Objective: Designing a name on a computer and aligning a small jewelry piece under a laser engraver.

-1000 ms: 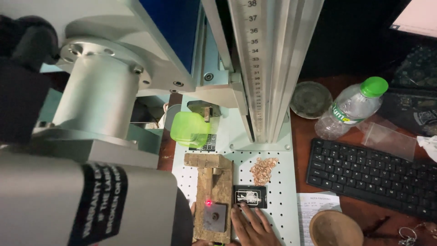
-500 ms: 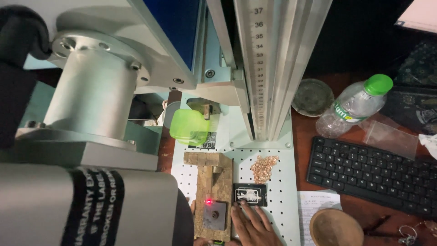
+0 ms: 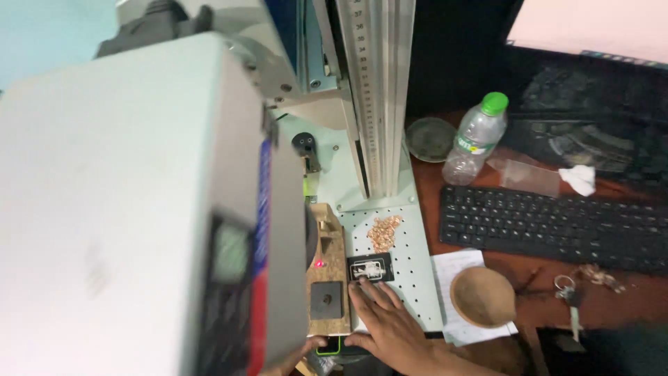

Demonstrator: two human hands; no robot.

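My right hand (image 3: 390,324) lies flat, fingers apart, on the white perforated plate (image 3: 412,278). Its fingertips touch the near edge of a small black card with a white pattern (image 3: 369,267). Left of the card lies a cork-coloured block (image 3: 328,275) carrying a red light dot (image 3: 319,263) and a dark square piece (image 3: 325,301). Only the fingertips of my left hand (image 3: 298,354) show at the bottom edge, beside a small dark object with a green rim (image 3: 332,346); its grip is hidden. A pile of small copper-coloured bits (image 3: 384,232) sits beyond the card.
A big white machine housing (image 3: 132,209) fills the left and hides much of the plate. A ruled metal column (image 3: 376,90) rises behind. To the right are a black keyboard (image 3: 557,226), a green-capped water bottle (image 3: 475,139), a wooden bowl (image 3: 482,296), keys (image 3: 570,296) and a round dark dish (image 3: 430,138).
The view has shifted, so the machine housing now covers the left and the green shield is out of sight. My right hand stays by the black card. My left fingertips have appeared.
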